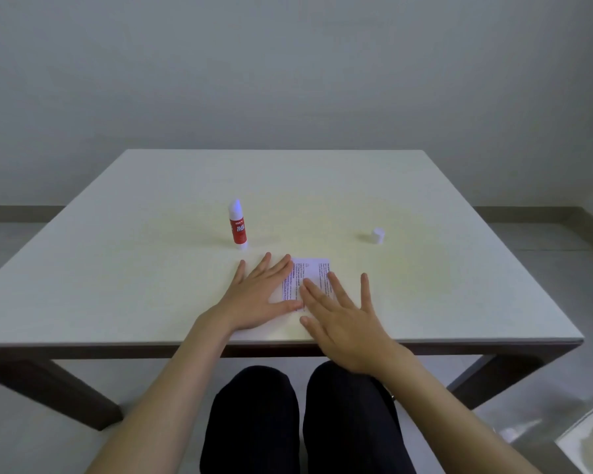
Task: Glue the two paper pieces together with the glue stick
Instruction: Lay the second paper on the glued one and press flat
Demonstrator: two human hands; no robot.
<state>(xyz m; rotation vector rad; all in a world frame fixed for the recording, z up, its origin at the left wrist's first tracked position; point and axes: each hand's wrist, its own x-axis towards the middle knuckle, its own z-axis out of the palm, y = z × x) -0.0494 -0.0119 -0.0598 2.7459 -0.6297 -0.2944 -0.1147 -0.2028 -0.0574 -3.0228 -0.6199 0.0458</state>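
A printed white paper piece (308, 273) lies flat near the table's front edge. My left hand (259, 297) rests flat on its left part, fingers spread. My right hand (343, 316) lies flat over its right and near part, fingers spread too. Whether a second paper piece lies under the hands I cannot tell. The red and white glue stick (237, 225) stands upright with its cap off, just beyond my left hand. Its white cap (378, 235) sits apart at the right.
The pale table (151, 268) has a dark frame and legs, with its front edge right under my wrists. My dark-clothed knees (298, 419) show below it. A grey wall stands behind the table.
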